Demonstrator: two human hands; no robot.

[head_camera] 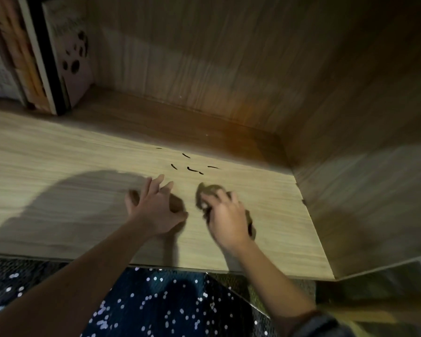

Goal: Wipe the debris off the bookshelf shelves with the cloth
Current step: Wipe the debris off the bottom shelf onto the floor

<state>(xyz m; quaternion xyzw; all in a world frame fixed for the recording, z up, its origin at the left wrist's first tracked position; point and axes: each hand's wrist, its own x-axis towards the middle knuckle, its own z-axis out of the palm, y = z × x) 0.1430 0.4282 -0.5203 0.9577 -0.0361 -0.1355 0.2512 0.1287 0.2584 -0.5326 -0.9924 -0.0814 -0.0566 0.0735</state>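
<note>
Several small dark bits of debris (192, 169) lie on the light wooden shelf (58, 171), just beyond my hands. My right hand (225, 218) grips a bunched brownish cloth (210, 190) and holds it on the shelf, a little short of the debris. My left hand (153, 205) rests on the shelf beside it, fingers spread and straight, holding nothing. Most of the cloth is hidden under my right hand.
Several books (46, 57) stand at the back left of the shelf. The wooden back panel (204, 57) and right side wall (362, 142) close in the compartment. Below the shelf's front edge (180, 266) is dark fabric with white dots (168, 307).
</note>
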